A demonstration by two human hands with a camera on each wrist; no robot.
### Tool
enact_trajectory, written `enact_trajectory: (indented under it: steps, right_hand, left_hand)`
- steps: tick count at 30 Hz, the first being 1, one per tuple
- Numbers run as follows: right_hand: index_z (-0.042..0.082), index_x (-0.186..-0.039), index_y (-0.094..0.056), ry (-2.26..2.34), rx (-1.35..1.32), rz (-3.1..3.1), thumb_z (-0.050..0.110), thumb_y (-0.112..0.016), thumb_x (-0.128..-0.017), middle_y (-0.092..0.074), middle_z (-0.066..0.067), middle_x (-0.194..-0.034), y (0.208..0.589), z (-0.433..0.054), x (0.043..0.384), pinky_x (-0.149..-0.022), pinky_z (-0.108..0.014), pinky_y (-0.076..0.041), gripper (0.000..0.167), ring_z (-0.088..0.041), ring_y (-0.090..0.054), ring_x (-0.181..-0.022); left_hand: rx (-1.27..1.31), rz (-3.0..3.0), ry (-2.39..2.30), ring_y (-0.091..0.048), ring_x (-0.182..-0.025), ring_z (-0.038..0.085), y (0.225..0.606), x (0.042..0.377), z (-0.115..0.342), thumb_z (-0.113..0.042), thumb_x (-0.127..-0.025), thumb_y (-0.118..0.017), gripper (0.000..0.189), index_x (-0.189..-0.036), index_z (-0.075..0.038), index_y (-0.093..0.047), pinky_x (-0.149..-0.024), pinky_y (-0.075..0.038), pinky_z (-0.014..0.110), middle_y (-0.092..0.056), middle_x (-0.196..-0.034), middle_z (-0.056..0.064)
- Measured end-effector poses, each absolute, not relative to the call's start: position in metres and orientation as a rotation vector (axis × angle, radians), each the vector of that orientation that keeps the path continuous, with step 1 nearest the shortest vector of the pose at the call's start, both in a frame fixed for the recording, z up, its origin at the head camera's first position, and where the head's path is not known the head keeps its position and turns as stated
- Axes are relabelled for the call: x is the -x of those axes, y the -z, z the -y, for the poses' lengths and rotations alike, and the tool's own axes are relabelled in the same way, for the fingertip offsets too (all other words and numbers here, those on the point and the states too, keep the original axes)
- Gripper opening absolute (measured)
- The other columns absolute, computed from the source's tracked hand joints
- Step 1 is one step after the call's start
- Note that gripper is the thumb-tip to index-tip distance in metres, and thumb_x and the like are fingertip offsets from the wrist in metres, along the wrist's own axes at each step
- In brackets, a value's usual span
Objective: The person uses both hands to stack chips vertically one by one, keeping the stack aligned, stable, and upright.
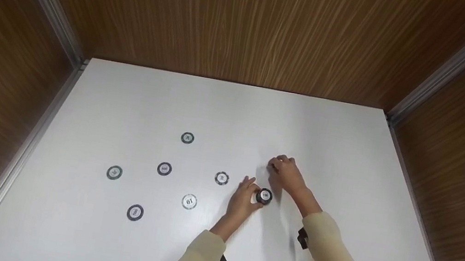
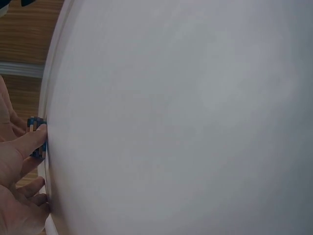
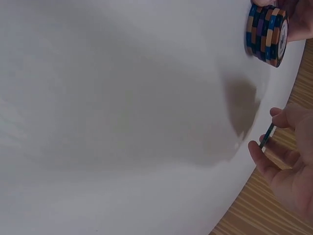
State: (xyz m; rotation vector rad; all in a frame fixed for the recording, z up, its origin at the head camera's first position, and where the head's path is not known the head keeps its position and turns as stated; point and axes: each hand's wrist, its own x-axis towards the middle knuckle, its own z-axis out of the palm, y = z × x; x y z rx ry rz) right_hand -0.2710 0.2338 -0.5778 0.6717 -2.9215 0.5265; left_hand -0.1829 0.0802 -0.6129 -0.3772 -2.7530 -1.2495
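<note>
With thumb and fingers, my left hand (image 1: 242, 201) grips the sides of a short stack of poker chips (image 1: 265, 196) on the white table. In the right wrist view the stack (image 3: 266, 36) shows several layers with blue, orange and purple edges. Just beyond it and to the right, my right hand (image 1: 288, 175) pinches a single thin poker chip (image 3: 267, 135), seen edge-on and held apart from the stack. That chip is hidden by the fingers in the head view. The left wrist view shows the stack (image 2: 37, 123) behind the left thumb.
Several loose poker chips lie flat left of the hands, among them a dark-edged chip (image 1: 221, 178), a pale chip (image 1: 189, 201) and a green-edged chip (image 1: 114, 172). Wood-grain panels (image 1: 249, 26) enclose the white table (image 1: 134, 101) at the back and both sides.
</note>
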Motion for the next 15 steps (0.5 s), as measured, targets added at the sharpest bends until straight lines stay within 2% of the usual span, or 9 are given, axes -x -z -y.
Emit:
enact_trajectory:
  steps: [8, 15]
  right_hand:
    - [0.004, -0.095, -0.066, -0.596, -0.684, 2.942, 0.002, -0.065, -0.084, -0.057, -0.017, -0.104, 0.564, -0.226, 0.256, -0.077, -0.043, -0.048, 0.011, -0.034, -0.052, -0.092]
    - [0.005, -0.094, -0.066, -0.643, -0.712, 2.914, 0.002, -0.066, -0.082, -0.056, -0.016, -0.106, 0.559, -0.223, 0.245, -0.078, -0.044, -0.048, 0.012, -0.034, -0.052, -0.093]
  left_hand:
    - [0.369, 2.79, 1.23, -0.034, -0.127, 0.034, 0.612, 0.184, -0.082, -0.012, -0.067, -0.081, 0.038, -0.097, -0.004, -0.059, -0.106, -0.025, 0.037, -0.049, -0.129, 0.016]
    - [0.391, 2.77, 1.178, -0.036, -0.125, 0.035, 0.614, 0.186, -0.081, -0.012, -0.066, -0.081, 0.036, -0.094, -0.004, -0.059, -0.105, -0.027, 0.038, -0.051, -0.126, 0.015]
